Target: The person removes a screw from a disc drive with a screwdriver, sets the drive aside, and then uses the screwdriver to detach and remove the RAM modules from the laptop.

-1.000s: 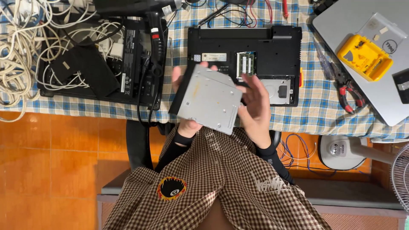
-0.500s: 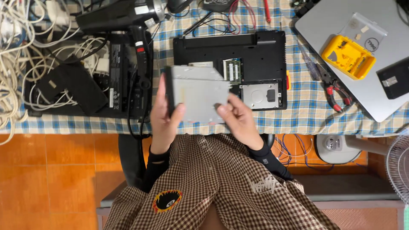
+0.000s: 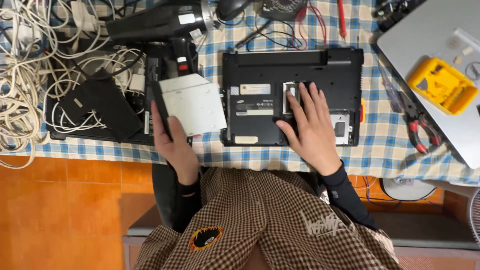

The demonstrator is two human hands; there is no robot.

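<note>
Left hand (image 3: 172, 142) clamped on a flat silver optical drive (image 3: 192, 105), thumb along its dark front edge, drive held just left of the black laptop base (image 3: 292, 95), over the table edge. Right hand (image 3: 310, 125) open, fingers spread flat on the upturned laptop base near the memory slot, gripping nothing. Hands apart. Table covered with blue-and-cream checked cloth (image 3: 385, 145); orange tiled floor (image 3: 65, 210) below. Left of the drive: another black device with white cables (image 3: 20, 75) tangled over it, black hair dryer (image 3: 160, 22) above. Right side: silver laptop lid (image 3: 435, 30) with a yellow case (image 3: 440, 85) on it, red-handled pliers (image 3: 417, 132) beside it. Multimeter with red leads at top edge, partly cut off. Person wears a brown checked shirt over black sleeves
</note>
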